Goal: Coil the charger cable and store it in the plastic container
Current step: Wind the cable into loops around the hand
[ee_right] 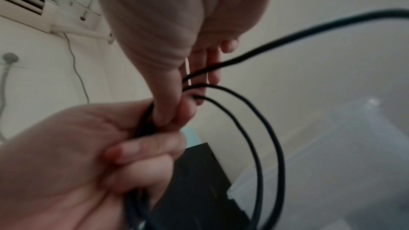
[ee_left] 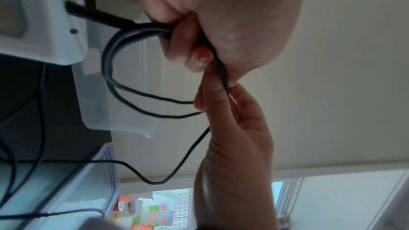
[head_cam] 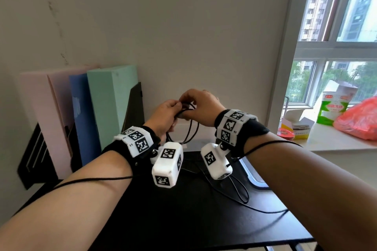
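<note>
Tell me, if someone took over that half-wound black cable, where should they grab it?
Probably at the gathered bundle where the loops of the charger cable cross, pinched between the left hand and right hand. Come from above: the loops hang below that point, so a grip there keeps them stacked.

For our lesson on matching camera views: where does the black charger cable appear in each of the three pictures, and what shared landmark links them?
Head: charger cable loops centre, below both hands.
Left wrist: loops left of centre.
Right wrist: loops right of centre.
Shared landmark: left hand and right hand meeting on the cable.
</note>
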A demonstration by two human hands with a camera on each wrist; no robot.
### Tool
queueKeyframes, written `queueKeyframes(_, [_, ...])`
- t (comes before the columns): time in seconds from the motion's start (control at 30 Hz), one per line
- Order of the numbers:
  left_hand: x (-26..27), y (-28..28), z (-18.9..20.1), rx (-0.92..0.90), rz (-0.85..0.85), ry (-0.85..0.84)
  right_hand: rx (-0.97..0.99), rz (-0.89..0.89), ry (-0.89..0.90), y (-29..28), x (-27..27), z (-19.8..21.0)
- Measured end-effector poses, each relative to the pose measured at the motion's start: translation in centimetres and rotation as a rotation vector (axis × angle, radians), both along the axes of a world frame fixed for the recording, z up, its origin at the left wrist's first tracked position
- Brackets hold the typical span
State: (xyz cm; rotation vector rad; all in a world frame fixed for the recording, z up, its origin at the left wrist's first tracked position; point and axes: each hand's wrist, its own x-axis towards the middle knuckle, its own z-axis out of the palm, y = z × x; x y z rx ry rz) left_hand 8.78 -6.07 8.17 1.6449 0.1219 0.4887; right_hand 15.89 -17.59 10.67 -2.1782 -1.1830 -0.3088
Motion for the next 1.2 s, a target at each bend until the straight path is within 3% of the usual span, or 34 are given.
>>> queueKeyframes(0.17, [-0.1, 0.0, -0.8, 0.238, 0.027, 0.106, -0.084, 0.061, 0.161, -0.8, 0.9, 0.5])
queueKeyframes(0.27, [0.0, 0.5, -0.9, 0.287, 0.010, 0.159, -0.046, 0.142, 0.316, -1.3, 1.4, 0.1])
queueKeyframes(0.33, [0.0, 0.5, -0.7, 0.273, -0.023, 0.177, -0.086, 0.155, 0.294, -1.3, 1.5, -0.2])
queueKeyframes(0.43, [0.2, 1.1, -0.1, 0.029, -0.052, 0.092, -0.203, 0.118, 0.168, -1.0, 1.7, -1.2])
queueKeyframes(0.53, [-0.2, 2.7, 0.7, -0.273, -0.016, 0.009, -0.123, 0.068, 0.264, -2.0, 3.2, -3.1])
queueKeyframes(0.63, [-0.7, 4.6, 1.1, -0.471, 0.056, -0.055, 0.026, 0.016, 0.400, -4.2, 4.8, -4.3])
queueKeyframes(0.7, [-0.8, 5.6, 1.5, -0.599, 0.048, -0.106, 0.019, -0.002, 0.438, -5.5, 5.2, -4.7])
queueKeyframes(0.8, [-1.0, 6.7, 2.4, -0.701, 0.057, -0.172, -0.097, -0.026, 0.466, -6.4, 5.7, -5.7])
queueKeyframes(0.93, [-1.4, 7.4, 3.1, -0.797, 0.081, -0.232, -0.053, -0.076, 0.655, -6.2, 6.1, -6.7])
queueKeyframes(1.03, [-1.2, 7.8, 2.5, -0.835, 0.086, -0.250, 0.150, -0.187, 0.712, -5.1, 6.1, -6.7])
queueKeyframes(1.13, [-1.4, 7.9, 2.1, -0.795, 0.118, -0.259, 0.580, -0.338, 0.455, -4.5, 6.2, -5.1])
queueKeyframes(1.2, [-1.6, 7.8, 2.0, -0.740, 0.143, -0.260, 0.913, -0.305, 0.313, -4.3, 6.1, -3.1])
